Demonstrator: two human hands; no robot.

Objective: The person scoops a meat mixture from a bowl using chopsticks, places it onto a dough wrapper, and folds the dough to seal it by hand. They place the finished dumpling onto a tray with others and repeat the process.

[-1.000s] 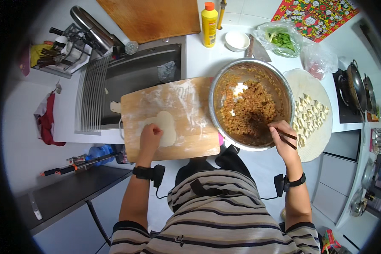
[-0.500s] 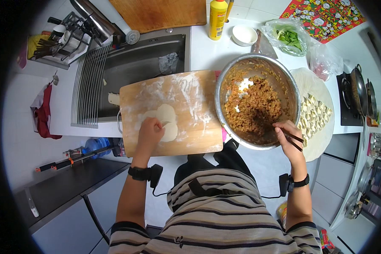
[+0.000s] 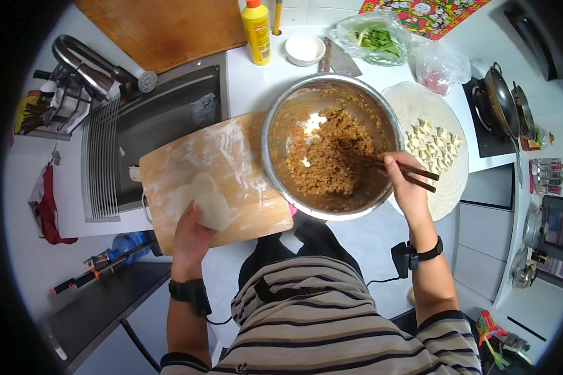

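Note:
My left hand (image 3: 192, 236) is closed on a thin round dough wrapper (image 3: 213, 211), held up over the front of the floured wooden board (image 3: 256, 206). More pale wrappers (image 3: 200, 184) lie on the board just beyond it. In my right hand (image 3: 405, 181) is a pair of dark chopsticks (image 3: 423, 172), gripped at the right rim of a large steel bowl (image 3: 270, 147). Their tips reach into the brown minced filling (image 3: 329, 169), where the very ends are hard to make out.
Right of the bowl, several small folded dumplings (image 3: 433, 149) sit on a round pale mat (image 3: 450, 187). Behind are a cleaver (image 3: 344, 62), a white bowl (image 3: 304, 49), a yellow bottle (image 3: 256, 34) and bagged greens (image 3: 378, 42). The sink (image 3: 162, 134) is at the left.
My left hand has picked a wrapper up off the board and drawn it toward me. The chopsticks in my right hand have tilted flatter in the filling. The whole view has shifted.

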